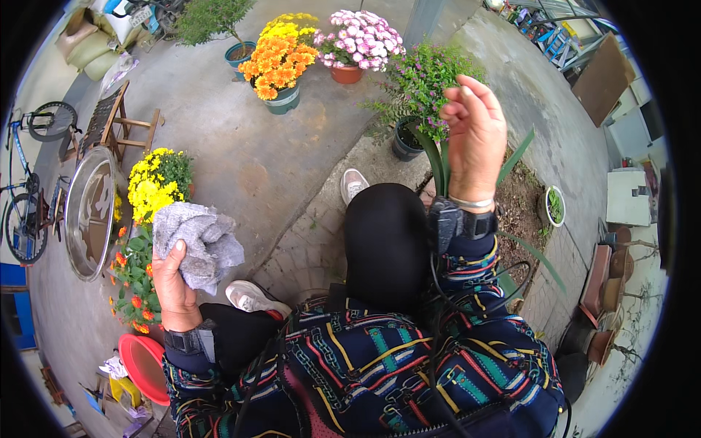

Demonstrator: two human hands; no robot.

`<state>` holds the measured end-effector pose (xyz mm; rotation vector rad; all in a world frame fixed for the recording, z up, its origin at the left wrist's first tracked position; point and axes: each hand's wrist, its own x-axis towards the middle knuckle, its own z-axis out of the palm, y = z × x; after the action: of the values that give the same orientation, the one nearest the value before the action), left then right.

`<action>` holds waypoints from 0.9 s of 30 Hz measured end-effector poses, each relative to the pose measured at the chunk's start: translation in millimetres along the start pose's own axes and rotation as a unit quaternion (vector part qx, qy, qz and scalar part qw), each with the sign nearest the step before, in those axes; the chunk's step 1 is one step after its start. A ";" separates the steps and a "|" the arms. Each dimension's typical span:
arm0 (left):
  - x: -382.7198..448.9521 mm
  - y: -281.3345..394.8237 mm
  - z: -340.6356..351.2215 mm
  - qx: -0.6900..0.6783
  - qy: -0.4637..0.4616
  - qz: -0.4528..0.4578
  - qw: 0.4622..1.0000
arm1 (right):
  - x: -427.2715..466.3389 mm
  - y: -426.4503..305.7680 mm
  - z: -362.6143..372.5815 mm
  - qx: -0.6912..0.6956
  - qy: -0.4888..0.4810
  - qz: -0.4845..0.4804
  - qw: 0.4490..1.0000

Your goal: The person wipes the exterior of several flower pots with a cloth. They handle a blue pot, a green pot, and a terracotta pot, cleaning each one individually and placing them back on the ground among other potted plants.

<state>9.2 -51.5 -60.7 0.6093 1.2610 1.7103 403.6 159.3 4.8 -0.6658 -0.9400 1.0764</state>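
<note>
A crumpled grey cloth [200, 243] is held in my left hand [178, 284], the thumb pressed on its lower edge. The cloth partly covers potted yellow chrysanthemums [153, 180] and orange-red flowers [137, 301] behind it. My right hand [475, 131] is raised at the right with bent fingers, and no object shows in it. Beside that wrist rise long green strap leaves [516, 156] of a plant that my arm partly hides. A potted shrub with small purple flowers [430, 82] is just beyond the fingers.
A metal basin [90, 213] with murky water is at the left, near a wooden chair [118, 123] and a bicycle [24, 191]. Below it leans a red plastic basin [143, 368]. Orange chrysanthemums [279, 60] and pink-white ones [358, 41] stand ahead. A soil bed [517, 211] lies right.
</note>
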 end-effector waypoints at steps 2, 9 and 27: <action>0.3 1.6 0.2 -0.013 0.003 -0.004 1.000 | -2.3 -12.0 -28.4 -0.027 0.028 -0.007 0.999; 1.0 -5.1 8.7 -0.024 -0.025 -0.030 0.999 | -21.0 -6.0 -29.8 -0.074 0.024 0.029 0.997; -12.5 -20.2 29.4 0.188 -0.251 -0.099 0.944 | -28.4 95.9 81.5 -0.298 -0.340 0.201 0.869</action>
<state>46.0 -46.6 -67.4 1.0326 1.2253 1.0559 285.3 167.5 -45.9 -1.0456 -1.8512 1.4416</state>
